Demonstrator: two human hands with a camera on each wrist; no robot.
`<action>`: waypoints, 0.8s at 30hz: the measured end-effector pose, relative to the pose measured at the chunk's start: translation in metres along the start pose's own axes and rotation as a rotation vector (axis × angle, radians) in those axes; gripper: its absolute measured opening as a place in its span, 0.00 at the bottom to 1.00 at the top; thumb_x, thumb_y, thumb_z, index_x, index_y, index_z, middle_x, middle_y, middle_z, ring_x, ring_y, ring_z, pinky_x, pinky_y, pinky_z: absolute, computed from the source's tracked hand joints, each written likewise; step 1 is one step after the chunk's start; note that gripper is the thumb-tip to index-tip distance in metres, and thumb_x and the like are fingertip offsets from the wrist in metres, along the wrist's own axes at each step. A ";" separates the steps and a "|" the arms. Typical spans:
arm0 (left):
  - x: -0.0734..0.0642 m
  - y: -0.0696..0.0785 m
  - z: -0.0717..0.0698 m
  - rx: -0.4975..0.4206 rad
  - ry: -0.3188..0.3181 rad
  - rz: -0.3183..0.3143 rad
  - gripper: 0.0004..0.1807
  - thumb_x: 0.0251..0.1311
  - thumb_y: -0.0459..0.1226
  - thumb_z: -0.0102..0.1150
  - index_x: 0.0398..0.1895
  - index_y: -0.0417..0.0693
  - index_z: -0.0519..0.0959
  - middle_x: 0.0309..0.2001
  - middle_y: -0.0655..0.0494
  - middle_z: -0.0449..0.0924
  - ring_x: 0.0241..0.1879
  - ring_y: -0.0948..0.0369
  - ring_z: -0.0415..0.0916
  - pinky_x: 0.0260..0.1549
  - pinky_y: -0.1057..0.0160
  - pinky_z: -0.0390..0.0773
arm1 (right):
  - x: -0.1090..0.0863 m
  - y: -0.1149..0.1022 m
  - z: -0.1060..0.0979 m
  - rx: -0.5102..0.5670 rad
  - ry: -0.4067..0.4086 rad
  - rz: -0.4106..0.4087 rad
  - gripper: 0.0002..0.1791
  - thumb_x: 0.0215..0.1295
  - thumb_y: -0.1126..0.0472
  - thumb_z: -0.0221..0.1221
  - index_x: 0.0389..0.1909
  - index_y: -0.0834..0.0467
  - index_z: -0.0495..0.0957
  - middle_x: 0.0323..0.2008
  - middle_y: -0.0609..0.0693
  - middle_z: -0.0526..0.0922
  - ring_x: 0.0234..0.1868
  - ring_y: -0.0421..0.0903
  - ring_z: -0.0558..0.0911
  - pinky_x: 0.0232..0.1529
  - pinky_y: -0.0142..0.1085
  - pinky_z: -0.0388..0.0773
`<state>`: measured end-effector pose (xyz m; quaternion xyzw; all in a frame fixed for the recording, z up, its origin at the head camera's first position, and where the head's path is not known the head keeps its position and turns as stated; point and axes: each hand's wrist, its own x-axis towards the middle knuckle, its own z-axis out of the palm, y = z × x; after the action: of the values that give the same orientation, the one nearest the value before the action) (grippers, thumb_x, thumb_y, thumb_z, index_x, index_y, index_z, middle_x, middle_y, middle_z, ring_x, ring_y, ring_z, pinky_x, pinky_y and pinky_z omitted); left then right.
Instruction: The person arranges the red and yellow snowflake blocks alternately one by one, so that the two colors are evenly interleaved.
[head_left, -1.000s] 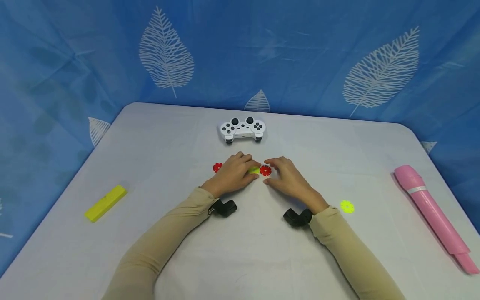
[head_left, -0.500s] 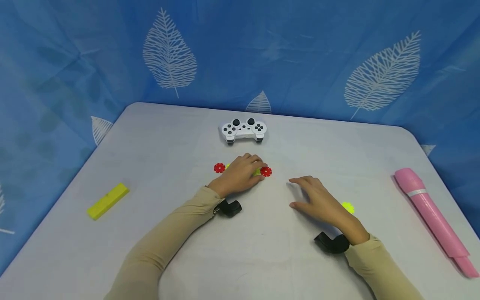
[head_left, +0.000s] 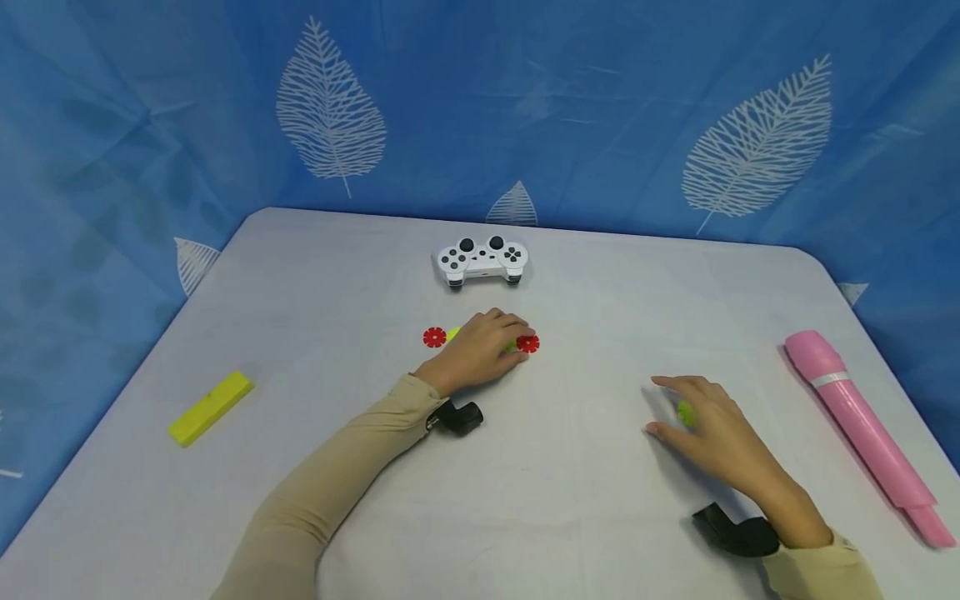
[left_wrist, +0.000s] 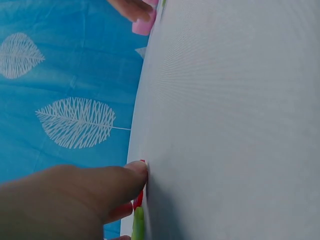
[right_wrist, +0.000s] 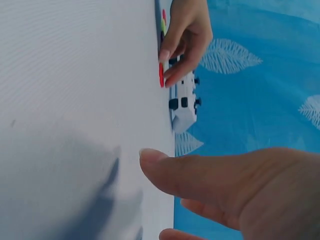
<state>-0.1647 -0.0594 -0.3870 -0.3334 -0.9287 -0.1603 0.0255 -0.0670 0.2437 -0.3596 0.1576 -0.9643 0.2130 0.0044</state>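
My left hand (head_left: 480,354) rests over a row of flat notched discs, like snowflake building pieces. Its thumb and fingers pinch the red snowflake disc (head_left: 528,343) at the row's right end; in the left wrist view the thumb lies against that red disc (left_wrist: 138,200), with a green disc (left_wrist: 138,224) beside it. Another red disc (head_left: 434,337) and part of a yellow disc (head_left: 453,333) show left of the hand, which hides the middle. My right hand (head_left: 716,433) hovers with thumb and fingers spread around a yellow-green disc (head_left: 686,414), apparently without gripping it.
A white game controller (head_left: 482,261) lies behind the discs. At the left is a yellow block (head_left: 212,408); at the right, a long pink wrapped object (head_left: 862,425) with a white band. A blue leaf-patterned curtain (head_left: 600,117) stands behind the white table (head_left: 360,275).
My right hand has moved away from the row, rightward and toward me, to the separate yellow-green disc. The left hand has shifted slightly right onto the end red disc and stays there.
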 end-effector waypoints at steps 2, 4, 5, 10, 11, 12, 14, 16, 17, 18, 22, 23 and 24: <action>0.000 0.000 0.000 -0.014 0.002 0.002 0.19 0.58 0.44 0.56 0.52 0.53 0.76 0.52 0.59 0.77 0.51 0.60 0.70 0.47 0.61 0.71 | -0.003 0.004 -0.002 -0.017 0.015 0.032 0.32 0.49 0.56 0.66 0.55 0.62 0.69 0.51 0.65 0.72 0.50 0.62 0.69 0.44 0.57 0.65; -0.001 0.000 0.000 -0.025 0.002 0.003 0.18 0.58 0.44 0.56 0.52 0.53 0.76 0.51 0.59 0.78 0.51 0.60 0.70 0.47 0.61 0.71 | -0.005 0.008 -0.002 -0.031 0.015 0.067 0.33 0.48 0.56 0.66 0.55 0.63 0.69 0.50 0.67 0.71 0.49 0.63 0.69 0.45 0.58 0.65; -0.001 0.000 -0.001 -0.030 0.004 0.005 0.18 0.58 0.44 0.56 0.51 0.53 0.76 0.50 0.59 0.78 0.50 0.60 0.70 0.47 0.61 0.71 | -0.006 0.010 -0.003 -0.033 0.011 0.084 0.33 0.48 0.55 0.66 0.55 0.63 0.69 0.50 0.68 0.71 0.49 0.64 0.68 0.45 0.59 0.65; -0.001 -0.001 0.000 -0.038 0.014 0.013 0.16 0.58 0.43 0.56 0.50 0.53 0.77 0.49 0.60 0.79 0.50 0.60 0.70 0.46 0.63 0.70 | -0.009 0.017 -0.005 -0.020 -0.012 0.140 0.34 0.49 0.54 0.65 0.56 0.65 0.68 0.51 0.70 0.70 0.51 0.66 0.67 0.46 0.61 0.64; -0.001 -0.001 0.000 -0.038 0.017 0.015 0.16 0.58 0.43 0.56 0.50 0.53 0.77 0.49 0.61 0.79 0.49 0.61 0.71 0.46 0.63 0.70 | -0.009 0.019 -0.006 -0.015 -0.014 0.144 0.34 0.49 0.53 0.65 0.56 0.65 0.67 0.51 0.70 0.70 0.51 0.66 0.67 0.46 0.61 0.64; 0.000 -0.001 0.000 -0.039 0.020 0.017 0.16 0.58 0.43 0.56 0.49 0.53 0.77 0.49 0.61 0.79 0.49 0.61 0.71 0.46 0.63 0.70 | -0.009 0.020 -0.006 -0.011 -0.017 0.147 0.34 0.50 0.53 0.65 0.56 0.65 0.67 0.51 0.70 0.70 0.51 0.66 0.67 0.46 0.61 0.64; 0.000 -0.002 0.000 -0.036 0.023 0.019 0.16 0.58 0.43 0.56 0.49 0.54 0.78 0.49 0.61 0.79 0.49 0.61 0.71 0.46 0.63 0.70 | -0.009 0.021 -0.006 -0.007 -0.026 0.156 0.35 0.50 0.52 0.65 0.56 0.65 0.67 0.51 0.70 0.70 0.51 0.66 0.67 0.46 0.61 0.64; 0.000 -0.002 0.000 -0.030 0.020 0.022 0.15 0.58 0.43 0.56 0.49 0.54 0.78 0.48 0.61 0.80 0.49 0.61 0.71 0.46 0.63 0.70 | -0.008 0.022 -0.005 -0.005 -0.032 0.163 0.35 0.51 0.51 0.64 0.57 0.65 0.66 0.51 0.69 0.70 0.51 0.65 0.67 0.46 0.61 0.64; 0.000 -0.002 0.000 -0.025 0.018 0.023 0.15 0.58 0.43 0.56 0.49 0.55 0.78 0.48 0.61 0.80 0.49 0.61 0.71 0.46 0.63 0.70 | -0.008 0.022 -0.005 -0.004 -0.034 0.167 0.35 0.52 0.51 0.64 0.57 0.65 0.66 0.51 0.69 0.70 0.52 0.65 0.67 0.46 0.61 0.64; 0.000 -0.002 0.000 -0.020 0.013 0.023 0.15 0.58 0.43 0.56 0.49 0.55 0.78 0.48 0.61 0.80 0.49 0.61 0.71 0.46 0.63 0.70 | -0.008 0.023 -0.005 -0.002 -0.037 0.171 0.35 0.52 0.50 0.63 0.57 0.65 0.66 0.51 0.70 0.70 0.52 0.65 0.67 0.47 0.61 0.64; 0.001 -0.001 -0.001 -0.006 -0.004 0.025 0.15 0.58 0.42 0.56 0.50 0.57 0.78 0.47 0.61 0.80 0.48 0.60 0.70 0.46 0.63 0.70 | -0.007 0.022 -0.003 0.002 -0.039 0.180 0.34 0.53 0.50 0.63 0.56 0.66 0.67 0.52 0.70 0.69 0.52 0.67 0.66 0.47 0.62 0.63; 0.001 -0.001 -0.002 -0.003 -0.008 0.026 0.15 0.58 0.42 0.56 0.50 0.58 0.78 0.47 0.60 0.80 0.48 0.60 0.70 0.45 0.63 0.71 | -0.007 0.022 -0.003 0.001 -0.037 0.180 0.34 0.53 0.50 0.63 0.56 0.66 0.67 0.52 0.71 0.69 0.52 0.67 0.66 0.47 0.62 0.63; 0.001 0.000 -0.002 0.002 -0.012 0.029 0.15 0.59 0.41 0.56 0.50 0.58 0.78 0.47 0.60 0.79 0.47 0.60 0.70 0.45 0.63 0.71 | -0.008 0.022 -0.003 -0.001 -0.033 0.176 0.34 0.53 0.51 0.63 0.56 0.67 0.67 0.51 0.71 0.69 0.52 0.67 0.66 0.47 0.62 0.63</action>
<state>-0.1658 -0.0595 -0.3855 -0.3477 -0.9241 -0.1567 0.0225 -0.0667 0.2658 -0.3666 0.0755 -0.9744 0.2094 -0.0302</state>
